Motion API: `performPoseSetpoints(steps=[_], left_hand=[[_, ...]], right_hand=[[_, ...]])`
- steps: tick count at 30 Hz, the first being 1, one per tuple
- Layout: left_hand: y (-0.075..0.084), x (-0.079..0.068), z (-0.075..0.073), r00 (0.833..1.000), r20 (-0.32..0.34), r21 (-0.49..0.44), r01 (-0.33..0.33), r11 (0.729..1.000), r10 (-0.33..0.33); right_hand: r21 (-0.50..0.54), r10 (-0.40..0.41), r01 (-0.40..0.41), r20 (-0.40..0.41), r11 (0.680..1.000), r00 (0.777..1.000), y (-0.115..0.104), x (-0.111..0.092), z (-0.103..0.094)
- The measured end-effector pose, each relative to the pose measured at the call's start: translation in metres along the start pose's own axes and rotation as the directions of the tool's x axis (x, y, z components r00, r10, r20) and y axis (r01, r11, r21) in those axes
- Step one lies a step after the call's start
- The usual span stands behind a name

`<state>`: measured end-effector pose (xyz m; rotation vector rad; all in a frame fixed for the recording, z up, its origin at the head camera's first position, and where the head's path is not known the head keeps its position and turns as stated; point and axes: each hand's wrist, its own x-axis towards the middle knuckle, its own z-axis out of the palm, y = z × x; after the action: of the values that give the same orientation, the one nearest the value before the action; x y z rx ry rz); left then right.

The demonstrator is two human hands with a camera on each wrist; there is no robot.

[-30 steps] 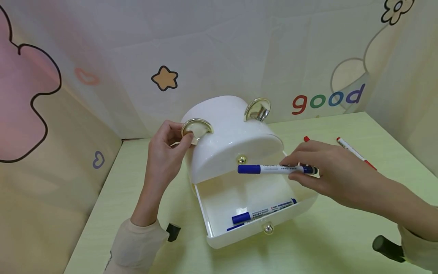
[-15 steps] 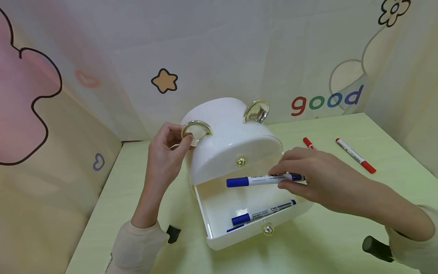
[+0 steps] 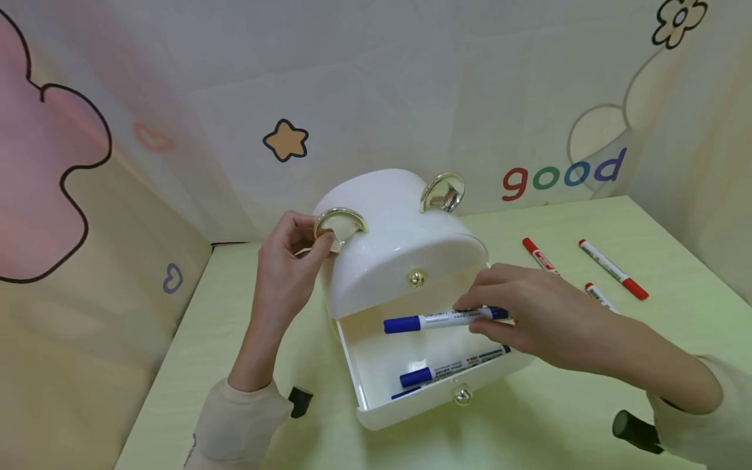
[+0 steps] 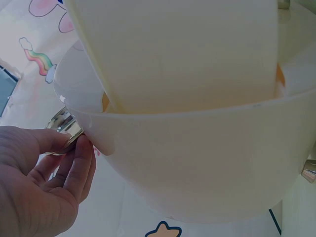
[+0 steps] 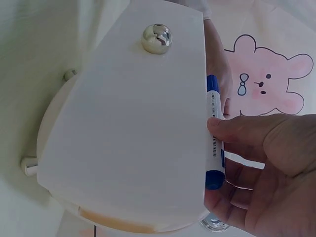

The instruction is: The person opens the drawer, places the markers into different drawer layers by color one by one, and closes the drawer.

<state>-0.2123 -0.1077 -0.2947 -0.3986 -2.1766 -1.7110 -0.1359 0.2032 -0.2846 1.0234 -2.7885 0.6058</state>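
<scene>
Pinches a blue marker (image 3: 431, 321) in the right hand (image 3: 540, 313), thumb clamped against fingers, above the open drawer (image 3: 376, 359). Grips it nearer one end, probably to leave the longer blue end clear over the opening. With the left hand (image 3: 288, 261), clamps a gold ear (image 3: 348, 225) of the white box (image 3: 382, 209) between thumb and fingers, presumably to prevent sliding or turning.

Inside the drawer, can make out a second blue marker (image 3: 417, 376) beside the front wall and a third blue marker (image 3: 405, 393) closer in, mostly hidden; likely grouped by colour.

Find the box toward the back edge of the counter (image 3: 205, 313), with the drawer jutting toward the front edge, apparently for easy reach.

Farther out, toward the back right corner, lie a red marker (image 3: 537, 253), another red marker (image 3: 613, 269) and a partly hidden red-capped marker (image 3: 600, 297), perhaps left apart because of colour.
</scene>
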Motion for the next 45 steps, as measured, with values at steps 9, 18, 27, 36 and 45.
performPoseSetpoints(steps=[9,18,27,36,45], left_hand=[[-0.003,-0.001,0.000,1.000,0.003,0.001,0.000,1.000,0.000],[-0.002,-0.001,0.000,1.000,0.000,0.004,0.002,1.000,-0.002],[-0.003,0.000,0.001,1.000,0.001,0.009,-0.003,1.000,0.003],[-0.002,0.001,0.001,1.000,-0.008,0.018,-0.004,1.000,0.004],[-0.002,0.001,0.000,1.000,-0.007,0.025,-0.002,1.000,0.002]], right_hand=[[0.001,-0.018,0.018,0.039,1.000,0.999,-0.001,0.003,0.007],[-0.009,-0.084,0.085,0.037,0.996,0.996,0.002,0.009,0.013],[-0.018,-0.087,0.087,0.031,0.996,0.996,0.004,0.012,0.016],[0.000,-0.076,0.076,0.034,0.997,0.997,0.006,0.012,0.018],[0.008,-0.059,0.059,0.006,0.998,0.998,0.008,0.010,0.016]])
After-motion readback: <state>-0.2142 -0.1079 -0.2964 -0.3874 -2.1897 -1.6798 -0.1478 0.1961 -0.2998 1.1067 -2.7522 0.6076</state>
